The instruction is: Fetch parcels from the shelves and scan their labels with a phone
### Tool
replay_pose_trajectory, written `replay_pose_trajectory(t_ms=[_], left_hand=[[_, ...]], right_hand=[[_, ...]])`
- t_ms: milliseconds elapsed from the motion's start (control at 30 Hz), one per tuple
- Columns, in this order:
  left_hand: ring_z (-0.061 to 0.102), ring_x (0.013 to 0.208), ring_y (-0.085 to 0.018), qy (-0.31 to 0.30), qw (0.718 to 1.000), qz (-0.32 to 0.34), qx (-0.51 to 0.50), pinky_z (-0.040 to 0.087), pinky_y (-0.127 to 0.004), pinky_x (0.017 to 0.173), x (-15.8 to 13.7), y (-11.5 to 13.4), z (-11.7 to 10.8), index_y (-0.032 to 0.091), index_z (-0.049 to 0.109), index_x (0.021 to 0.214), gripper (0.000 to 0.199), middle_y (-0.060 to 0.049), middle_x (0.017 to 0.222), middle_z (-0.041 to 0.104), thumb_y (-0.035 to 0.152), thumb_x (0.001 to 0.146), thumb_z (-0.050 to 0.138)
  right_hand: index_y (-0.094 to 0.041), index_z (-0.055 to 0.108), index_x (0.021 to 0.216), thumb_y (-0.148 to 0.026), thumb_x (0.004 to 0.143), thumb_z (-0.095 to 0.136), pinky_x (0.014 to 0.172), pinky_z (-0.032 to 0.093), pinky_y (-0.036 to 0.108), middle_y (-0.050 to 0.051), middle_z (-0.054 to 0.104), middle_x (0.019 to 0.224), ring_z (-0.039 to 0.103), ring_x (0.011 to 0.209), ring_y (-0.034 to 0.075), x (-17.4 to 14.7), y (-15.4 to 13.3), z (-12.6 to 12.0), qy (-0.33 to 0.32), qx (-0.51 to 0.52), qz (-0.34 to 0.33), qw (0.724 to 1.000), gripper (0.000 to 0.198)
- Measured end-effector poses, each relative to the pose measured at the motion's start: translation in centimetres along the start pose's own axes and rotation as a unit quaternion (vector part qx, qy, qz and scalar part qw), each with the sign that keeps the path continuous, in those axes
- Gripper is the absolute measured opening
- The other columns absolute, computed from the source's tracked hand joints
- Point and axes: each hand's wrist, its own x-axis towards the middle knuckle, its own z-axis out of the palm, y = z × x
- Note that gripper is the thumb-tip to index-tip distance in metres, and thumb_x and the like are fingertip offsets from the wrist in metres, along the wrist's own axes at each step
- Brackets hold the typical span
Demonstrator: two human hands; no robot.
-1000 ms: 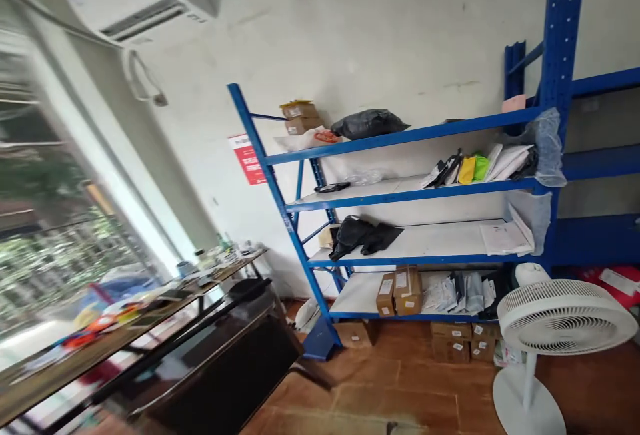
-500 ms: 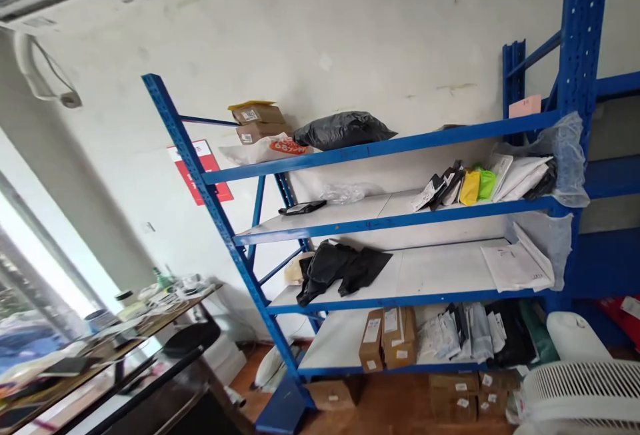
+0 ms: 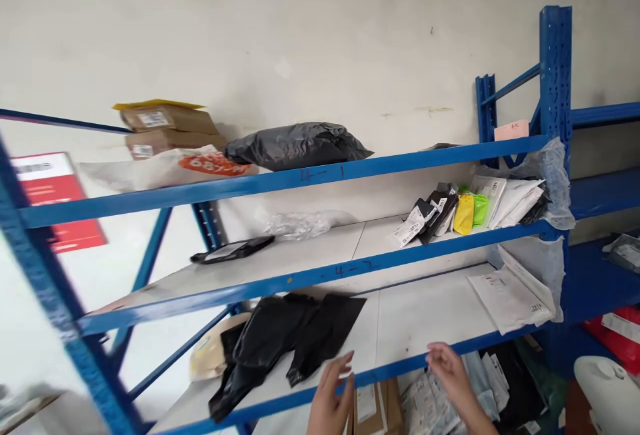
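Note:
Both of my hands have come up at the lower edge of the head view, in front of a blue metal rack. My left hand is raised with its fingers apart and nothing in it, close to the black plastic bag on the third shelf. Further right, my right hand is also empty, its fingers loosely bent and apart. Behind and below the hands stand brown cardboard boxes and several pale plastic mailers. White envelopes lie at the third shelf's right end.
The top shelf bears a stuffed black bag, small boxes and a white-orange bag. On the second shelf are a flat black packet, clear plastic and upright packets. A white fan part stands lower right.
The camera has moved nearer the rack and turned, so the shelves look larger and the desk at left has mostly left view. Both my hands have entered from below.

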Motion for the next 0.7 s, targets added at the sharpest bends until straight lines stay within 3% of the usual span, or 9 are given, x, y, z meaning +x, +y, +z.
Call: replay_pose_trajectory(t_ms=[100, 200, 333, 433, 533, 600, 700], left_hand=[[0.071, 0.100, -0.028, -0.038, 0.996, 0.078, -0.016, 0.061, -0.029, 0.063, 8.1, 2.0, -0.3, 0.020, 0.073, 0.113, 0.046, -0.015, 0.117, 0.069, 0.057, 0.091, 0.055], [0.067, 0.106, -0.027, -0.102, 0.982, 0.159, -0.011, 0.056, -0.024, 0.054, 14.0, 4.4, -1.1, 0.023, 0.072, 0.121, 0.044, -0.014, 0.123, 0.066, 0.053, 0.095, 0.052], [0.066, 0.110, -0.027, -0.137, 0.953, 0.270, -0.001, 0.055, -0.023, 0.057, 20.3, 6.9, -1.3, 0.026, 0.069, 0.127, 0.043, -0.012, 0.122, 0.064, 0.050, 0.096, 0.051], [0.067, 0.106, -0.026, -0.148, 0.939, 0.309, 0.040, 0.060, -0.031, 0.075, 24.2, 9.6, 0.5, 0.025, 0.066, 0.130, 0.045, -0.011, 0.125, 0.064, 0.048, 0.095, 0.050], [0.063, 0.120, -0.030, -0.190, 0.933, 0.280, 0.123, 0.055, -0.041, 0.100, 26.7, 13.5, 4.1, 0.023, 0.058, 0.141, 0.053, -0.012, 0.139, 0.057, 0.043, 0.092, 0.054], [0.056, 0.131, -0.036, -0.222, 0.930, 0.221, 0.192, 0.051, -0.044, 0.105, 27.7, 16.0, 7.0, 0.023, 0.047, 0.153, 0.066, -0.016, 0.150, 0.047, 0.045, 0.091, 0.058], [0.049, 0.138, -0.042, -0.251, 0.918, 0.152, 0.266, 0.048, -0.046, 0.107, 28.6, 18.4, 10.8, 0.028, 0.033, 0.161, 0.079, -0.019, 0.159, 0.035, 0.049, 0.090, 0.062]], right_hand=[[-0.024, 0.074, 0.084, -0.070, 0.056, 0.083, 0.074, 0.054, 0.040, 0.008, 0.070, 0.076, 0.066, 0.076, 0.028, 4.9, -4.5, -0.1, 0.069, 0.016, -0.059, 0.996, 0.055], [-0.024, 0.073, 0.087, -0.062, 0.061, 0.083, 0.077, 0.055, 0.040, 0.007, 0.070, 0.079, 0.066, 0.079, 0.026, 8.1, -8.7, -0.7, 0.147, 0.014, -0.139, 0.979, 0.047], [-0.023, 0.071, 0.089, -0.061, 0.066, 0.079, 0.075, 0.054, 0.038, 0.007, 0.070, 0.082, 0.065, 0.081, 0.025, 9.8, -12.8, -1.3, 0.252, -0.006, -0.226, 0.941, 0.045], [-0.022, 0.072, 0.094, -0.060, 0.072, 0.075, 0.076, 0.054, 0.037, 0.009, 0.072, 0.089, 0.066, 0.086, 0.026, 10.7, -15.9, -1.0, 0.288, -0.051, -0.263, 0.920, 0.045], [-0.021, 0.073, 0.099, -0.056, 0.078, 0.069, 0.077, 0.055, 0.037, 0.010, 0.073, 0.094, 0.066, 0.088, 0.025, 13.0, -19.9, -0.1, 0.284, -0.120, -0.311, 0.899, 0.041], [-0.021, 0.072, 0.103, -0.050, 0.078, 0.066, 0.073, 0.055, 0.035, 0.011, 0.072, 0.099, 0.065, 0.087, 0.024, 15.5, -22.8, 0.7, 0.283, -0.179, -0.340, 0.879, 0.039], [-0.019, 0.069, 0.096, -0.036, 0.075, 0.067, 0.069, 0.051, 0.033, 0.009, 0.072, 0.093, 0.064, 0.079, 0.022, 19.5, -25.8, 1.8, 0.264, -0.319, -0.283, 0.865, 0.028]])
